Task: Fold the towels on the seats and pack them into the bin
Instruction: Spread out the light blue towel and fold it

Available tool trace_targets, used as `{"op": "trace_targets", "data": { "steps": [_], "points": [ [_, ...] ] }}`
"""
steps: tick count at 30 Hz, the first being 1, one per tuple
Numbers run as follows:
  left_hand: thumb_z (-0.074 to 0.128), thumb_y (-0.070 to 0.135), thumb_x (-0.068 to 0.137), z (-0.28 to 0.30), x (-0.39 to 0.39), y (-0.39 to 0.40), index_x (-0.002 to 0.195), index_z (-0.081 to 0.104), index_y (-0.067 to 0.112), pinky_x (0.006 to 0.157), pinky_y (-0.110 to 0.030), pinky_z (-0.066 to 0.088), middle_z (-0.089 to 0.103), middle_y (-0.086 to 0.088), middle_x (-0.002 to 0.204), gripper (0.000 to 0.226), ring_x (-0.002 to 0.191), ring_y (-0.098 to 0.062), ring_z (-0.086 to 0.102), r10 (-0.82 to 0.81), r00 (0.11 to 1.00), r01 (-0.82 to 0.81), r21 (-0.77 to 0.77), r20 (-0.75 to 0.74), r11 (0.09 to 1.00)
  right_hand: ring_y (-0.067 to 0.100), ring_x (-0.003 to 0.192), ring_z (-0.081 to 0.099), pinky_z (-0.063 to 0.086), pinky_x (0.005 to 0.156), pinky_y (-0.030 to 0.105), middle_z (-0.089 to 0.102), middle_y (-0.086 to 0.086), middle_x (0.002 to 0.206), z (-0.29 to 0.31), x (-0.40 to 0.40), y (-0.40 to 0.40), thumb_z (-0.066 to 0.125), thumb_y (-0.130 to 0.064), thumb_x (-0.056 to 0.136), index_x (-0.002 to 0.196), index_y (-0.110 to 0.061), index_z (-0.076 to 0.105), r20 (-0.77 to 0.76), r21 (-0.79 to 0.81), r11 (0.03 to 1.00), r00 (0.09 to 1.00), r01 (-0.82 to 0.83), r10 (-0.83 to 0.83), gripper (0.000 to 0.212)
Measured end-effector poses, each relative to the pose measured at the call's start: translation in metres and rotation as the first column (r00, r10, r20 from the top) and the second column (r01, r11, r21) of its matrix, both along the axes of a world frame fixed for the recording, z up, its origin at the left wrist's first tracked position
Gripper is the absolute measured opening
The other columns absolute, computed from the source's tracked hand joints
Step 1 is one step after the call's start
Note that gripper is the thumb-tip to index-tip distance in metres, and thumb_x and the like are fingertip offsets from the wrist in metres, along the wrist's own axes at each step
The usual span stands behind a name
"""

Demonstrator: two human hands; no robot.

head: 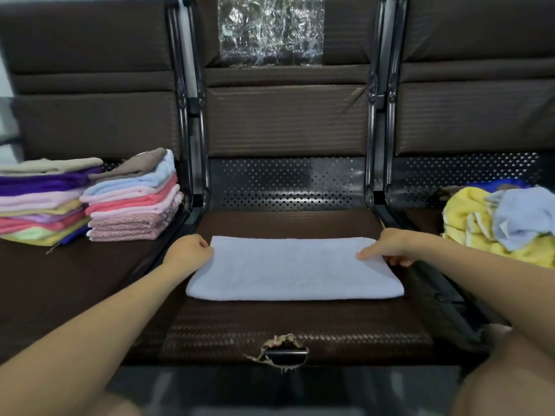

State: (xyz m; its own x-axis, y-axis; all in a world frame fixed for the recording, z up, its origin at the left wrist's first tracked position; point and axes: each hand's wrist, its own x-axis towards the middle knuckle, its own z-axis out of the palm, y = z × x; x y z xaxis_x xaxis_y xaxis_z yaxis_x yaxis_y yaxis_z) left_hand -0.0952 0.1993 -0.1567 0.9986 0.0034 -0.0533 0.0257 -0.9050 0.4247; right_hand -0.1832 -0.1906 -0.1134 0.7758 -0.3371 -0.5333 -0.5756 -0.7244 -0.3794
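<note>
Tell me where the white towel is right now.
The white towel lies folded flat on the middle seat, centre of the head view, gripped at its far corners by the left hand and right hand.

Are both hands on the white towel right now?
Touching. The head view shows the left hand gripping the white towel's left end, and the right hand holding its right end.
</note>
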Motion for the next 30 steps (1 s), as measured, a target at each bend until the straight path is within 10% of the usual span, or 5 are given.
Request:
{"op": "trace_targets", "data": {
  "steps": [4, 9, 17, 22, 30],
  "points": [
    [0.058, 0.039, 0.088, 0.009, -0.028, -0.009, 0.055, 0.043, 0.015, 0.049, -0.031, 0.027, 0.041, -0.001, 0.057, 0.043, 0.055, -0.018, 0.042, 0.049, 0.998, -0.049, 0.006, -0.051, 0.999, 0.022, 0.106, 0.059, 0.053, 0.091, 0.039, 0.058, 0.003, 0.119, 0.002, -0.014, 0.003, 0.079, -0.04, 0.076, 0.127, -0.009, 0.05, -0.004, 0.205, 0.979, 1.0, -0.008, 0.009, 0.067],
    [0.051, 0.039, 0.094, 0.015, -0.055, -0.031, 0.12, 0.055, 0.005, 0.078, -0.03, 0.039, 0.059, -0.013, 0.12, 0.042, 0.107, -0.028, 0.056, 0.023, 0.99, -0.032, -0.06, -0.138, 0.998, 0.032, 0.101, 0.064, 0.055, 0.081, 0.042, 0.065, 0.016, 0.114, 0.01, -0.028, 0.021, 0.072, -0.006, 0.08, 0.121, -0.005, 0.056, 0.002, 0.574, 0.785, 0.959, 0.232, -0.284, 0.044],
    [0.046, 0.026, 0.086, 0.026, -0.087, -0.06, 0.113, 0.052, 0.011, 0.087, -0.035, 0.046, 0.057, -0.008, 0.112, 0.031, 0.102, -0.026, 0.056, -0.115, 0.953, 0.007, -0.361, -0.279, 0.932, 0.024, 0.079, 0.057, 0.047, 0.059, 0.031, 0.06, 0.012, 0.095, 0.03, -0.055, 0.035, 0.055, -0.016, 0.095, 0.121, -0.005, 0.053, 0.052, 0.679, 0.639, 0.845, 0.361, -0.532, 0.028],
    [0.042, 0.016, 0.09, 0.025, -0.088, -0.073, 0.12, 0.053, 0.012, 0.081, -0.039, 0.05, 0.058, -0.012, 0.114, 0.032, 0.098, -0.026, 0.058, -0.147, 0.925, -0.026, -0.446, -0.349, 0.894, 0.025, 0.108, 0.055, 0.038, 0.103, 0.032, 0.052, 0.016, 0.137, 0.045, -0.057, 0.031, 0.039, -0.027, 0.103, 0.139, 0.0, 0.043, 0.17, 0.743, 0.59, 0.765, 0.315, -0.622, 0.045],
    [0.045, 0.014, 0.095, 0.034, -0.062, -0.058, 0.079, 0.055, 0.013, 0.07, -0.032, 0.046, 0.056, -0.007, 0.079, 0.018, 0.079, -0.023, 0.056, 0.078, 0.933, -0.236, -0.432, -0.351, 0.871, 0.033, 0.12, 0.051, 0.043, 0.089, 0.039, 0.049, 0.018, 0.136, 0.062, -0.026, 0.067, 0.046, -0.016, 0.1, 0.14, -0.001, 0.04, 0.254, 0.755, 0.624, 0.788, 0.201, -0.561, 0.043]
  ]
}}
